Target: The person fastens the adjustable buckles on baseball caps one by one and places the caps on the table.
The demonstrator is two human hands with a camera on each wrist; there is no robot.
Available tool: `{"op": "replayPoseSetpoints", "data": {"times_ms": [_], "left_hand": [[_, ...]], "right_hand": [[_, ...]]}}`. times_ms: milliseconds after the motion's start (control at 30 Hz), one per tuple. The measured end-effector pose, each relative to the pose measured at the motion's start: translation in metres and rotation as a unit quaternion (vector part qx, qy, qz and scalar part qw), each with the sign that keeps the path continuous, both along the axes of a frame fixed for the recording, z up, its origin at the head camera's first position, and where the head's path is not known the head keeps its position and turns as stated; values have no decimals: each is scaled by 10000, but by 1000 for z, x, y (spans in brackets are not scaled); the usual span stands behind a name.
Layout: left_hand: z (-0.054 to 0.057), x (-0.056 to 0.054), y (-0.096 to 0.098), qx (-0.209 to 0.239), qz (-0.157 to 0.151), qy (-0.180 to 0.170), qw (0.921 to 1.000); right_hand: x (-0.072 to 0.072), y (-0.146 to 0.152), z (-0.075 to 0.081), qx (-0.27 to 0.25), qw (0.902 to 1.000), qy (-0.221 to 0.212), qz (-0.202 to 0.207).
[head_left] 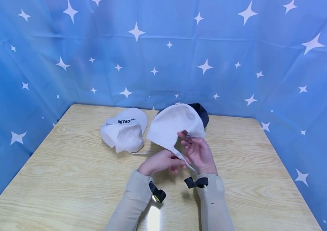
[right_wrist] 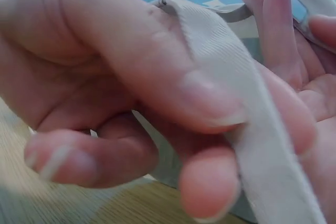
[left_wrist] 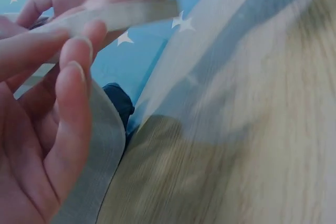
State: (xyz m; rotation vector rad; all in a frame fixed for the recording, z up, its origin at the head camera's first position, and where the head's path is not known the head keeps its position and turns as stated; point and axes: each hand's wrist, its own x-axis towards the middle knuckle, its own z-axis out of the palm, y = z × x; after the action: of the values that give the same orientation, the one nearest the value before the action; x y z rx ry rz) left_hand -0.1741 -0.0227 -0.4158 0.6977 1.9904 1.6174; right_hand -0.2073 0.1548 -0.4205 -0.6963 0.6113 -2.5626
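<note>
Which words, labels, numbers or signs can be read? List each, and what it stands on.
"ORADO": dark lettering on the white cap lying at the left; marks at its right end are too small to read.
Right sleeve: small dark mark, too small to read.
Held white cap: no readable text.

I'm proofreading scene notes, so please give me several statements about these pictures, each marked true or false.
1. The left hand pinches a strap of the held white cap. True.
2. The right hand rests on the lettered cap. False: it is at the held white cap.
3. The lettered cap lies on the table, left of the held white cap in the head view. True.
4. The dark item is in front of the held white cap. False: it shows from behind it.
5. The backdrop is blue with white stars. True.
</note>
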Motion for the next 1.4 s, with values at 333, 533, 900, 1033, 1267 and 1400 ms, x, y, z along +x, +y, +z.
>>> {"op": "replayPoseSetpoints", "data": {"times_ms": [333,533,900,1033,1267,1400], "left_hand": [[11,-5,-15,478,272,476,9974],[20,-6,-28,1119,896,578,9880],[54,8,-37,1811,1466,741,9696],[52,6,-36,1818,1455,715,9699],[49,3,-34,2140,943,506,9710],[54,6,-34,2295,781,378,9694]], "right_hand": [[1,-2,2,693,9972,99,-261],[1,-5,2,823,9966,-30,-3],[5,-5,5,1032,9943,-183,-202],[6,-4,5,1093,9932,-288,-277],[5,-5,5,1478,9874,-198,-525],[6,-6,6,1663,9840,-189,-609]]}}
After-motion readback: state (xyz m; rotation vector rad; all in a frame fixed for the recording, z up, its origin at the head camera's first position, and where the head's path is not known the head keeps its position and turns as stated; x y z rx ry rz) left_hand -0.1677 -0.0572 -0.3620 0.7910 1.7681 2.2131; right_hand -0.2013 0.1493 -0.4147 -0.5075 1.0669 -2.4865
